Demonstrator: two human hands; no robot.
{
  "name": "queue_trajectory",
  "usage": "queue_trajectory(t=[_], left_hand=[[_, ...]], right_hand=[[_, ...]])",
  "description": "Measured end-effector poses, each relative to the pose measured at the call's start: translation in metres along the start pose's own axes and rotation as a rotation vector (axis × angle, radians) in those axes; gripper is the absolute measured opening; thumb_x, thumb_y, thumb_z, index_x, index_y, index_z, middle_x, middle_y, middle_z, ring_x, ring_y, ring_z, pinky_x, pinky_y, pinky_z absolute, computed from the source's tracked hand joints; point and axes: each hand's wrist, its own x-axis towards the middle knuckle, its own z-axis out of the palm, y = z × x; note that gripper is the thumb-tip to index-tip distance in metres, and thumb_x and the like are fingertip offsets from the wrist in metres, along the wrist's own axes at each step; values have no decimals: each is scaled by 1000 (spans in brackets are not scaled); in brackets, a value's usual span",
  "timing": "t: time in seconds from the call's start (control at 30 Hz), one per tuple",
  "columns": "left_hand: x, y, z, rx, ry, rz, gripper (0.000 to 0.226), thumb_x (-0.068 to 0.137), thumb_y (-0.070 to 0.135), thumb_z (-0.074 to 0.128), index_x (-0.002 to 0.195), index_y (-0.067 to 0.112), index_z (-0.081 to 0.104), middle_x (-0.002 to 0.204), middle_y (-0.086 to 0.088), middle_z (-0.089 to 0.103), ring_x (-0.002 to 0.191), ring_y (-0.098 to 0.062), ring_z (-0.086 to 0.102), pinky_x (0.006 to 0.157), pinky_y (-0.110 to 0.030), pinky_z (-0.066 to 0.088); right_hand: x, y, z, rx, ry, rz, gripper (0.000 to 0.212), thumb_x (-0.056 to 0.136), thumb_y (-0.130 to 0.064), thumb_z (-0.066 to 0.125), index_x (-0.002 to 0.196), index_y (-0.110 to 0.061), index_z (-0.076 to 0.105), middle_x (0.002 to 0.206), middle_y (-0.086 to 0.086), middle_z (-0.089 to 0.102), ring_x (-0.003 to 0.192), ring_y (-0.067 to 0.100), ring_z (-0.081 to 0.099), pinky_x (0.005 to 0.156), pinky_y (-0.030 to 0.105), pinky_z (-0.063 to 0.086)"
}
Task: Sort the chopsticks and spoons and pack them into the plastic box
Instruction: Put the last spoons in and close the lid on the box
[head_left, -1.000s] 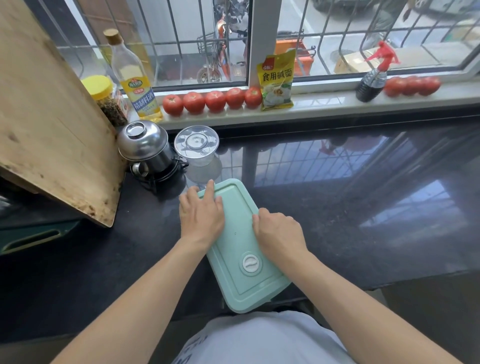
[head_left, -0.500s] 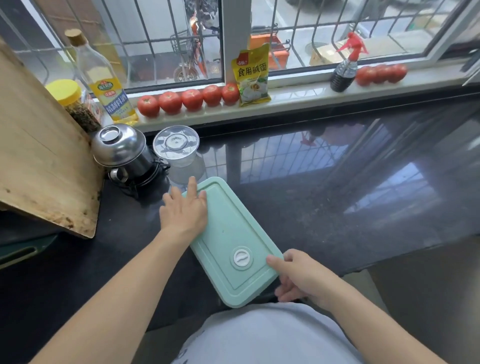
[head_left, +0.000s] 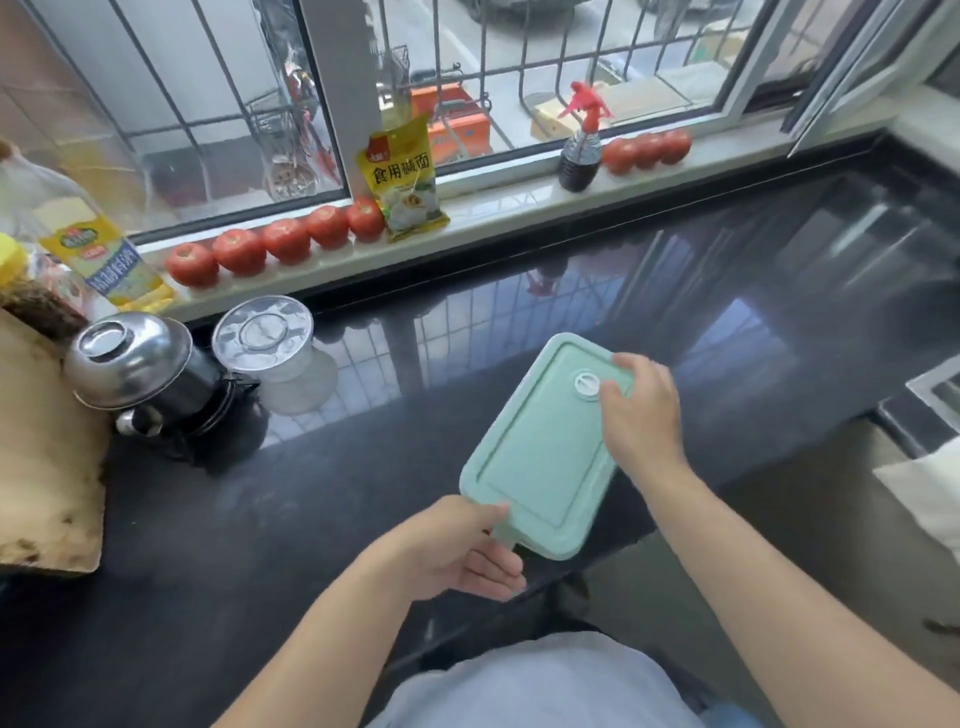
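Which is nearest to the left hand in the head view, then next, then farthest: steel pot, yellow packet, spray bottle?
From the left hand:
1. Steel pot, on the counter at left.
2. Yellow packet, on the sill, centre.
3. Spray bottle, on the sill, right.

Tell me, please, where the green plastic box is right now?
In the head view, the green plastic box sits right of centre at the black counter's near edge, held between the left hand and right hand.

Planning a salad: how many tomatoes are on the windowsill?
8. Five in a row left of the yellow packet. Three right of the spray bottle. Others may be hidden.
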Motion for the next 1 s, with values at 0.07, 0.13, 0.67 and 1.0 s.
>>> queue_trajectory(t=[0.07,0.13,0.67,1.0], left_hand=[[24,0,41,3,-92,42,38,108,34,51,128,2,57,87,-17,72,81,-31,72,84,-43,62],[48,9,82,122,-138,108,33,104,30,52,130,10,61,101,-14,72,85,-26,69,83,-40,63],[260,236,196,764,352,294,37,102,25,52,136,16,60,130,-6,67,114,-26,66,92,-32,50],[426,433,362,905,414,228,51,102,26,51,153,18,43,146,-8,54,96,-21,64,81,-33,52]], right_hand=[[-33,12,7,-237,-104,5,54,95,-47,46,143,-23,50,154,9,39,146,30,27,120,41,17],[-39,25,13,-469,-256,61,74,92,-66,42,156,-30,29,167,10,12,153,34,4,123,48,2],[303,206,-163,-797,-102,-98,68,102,-38,38,161,-34,5,170,2,-3,155,33,-3,122,60,4],[572,328,-323,-877,-106,-48,102,89,-8,64,161,-28,-6,170,4,-7,155,34,-4,120,65,8]])
